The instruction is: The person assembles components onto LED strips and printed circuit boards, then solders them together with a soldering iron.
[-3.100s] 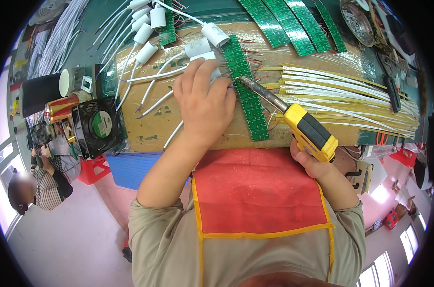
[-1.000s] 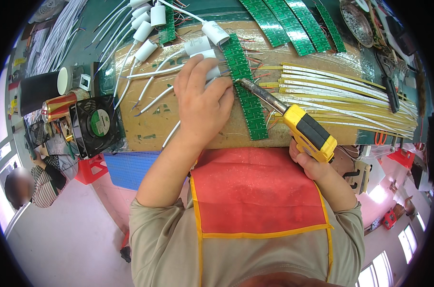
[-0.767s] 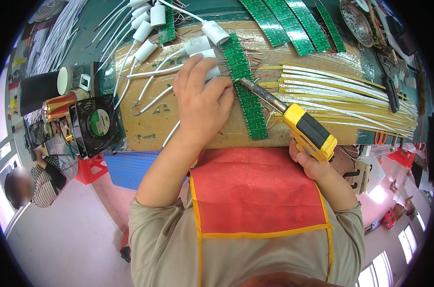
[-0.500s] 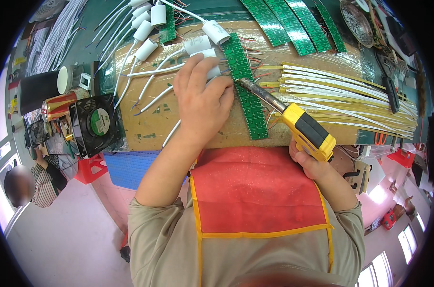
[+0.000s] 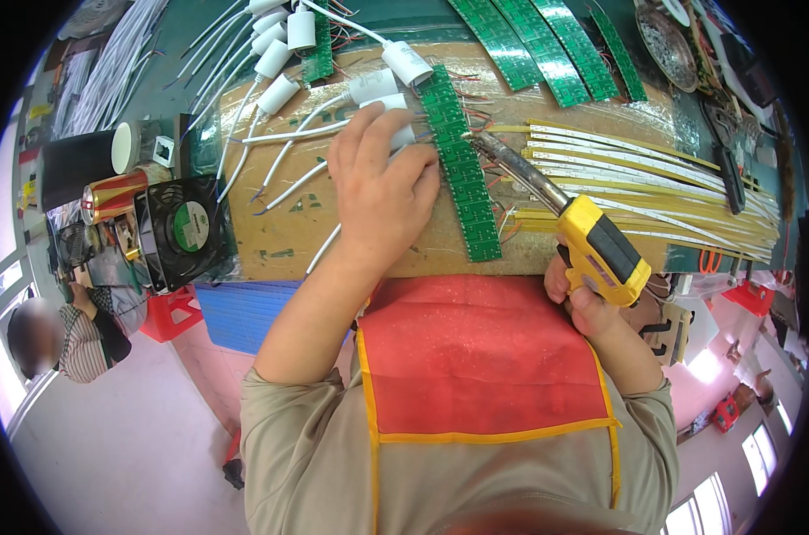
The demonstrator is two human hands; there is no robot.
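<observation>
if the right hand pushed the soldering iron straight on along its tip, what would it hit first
Likely the long green circuit board strip: the yellow soldering iron in the right hand points up-left with its tip at the strip's edge.

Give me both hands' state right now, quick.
Left hand: pressed palm-down, fingers on a white cylinder part beside the green circuit strip.
Right hand: closed on the yellow soldering gun.

White cylinder (image 5: pixel 403 134) mostly covered by left hand (image 5: pixel 382 192); grip unclear. Right hand (image 5: pixel 583 299) largely hidden behind yellow soldering gun (image 5: pixel 596 250). Tip contact with green strip (image 5: pixel 462 169) too small to tell.
</observation>
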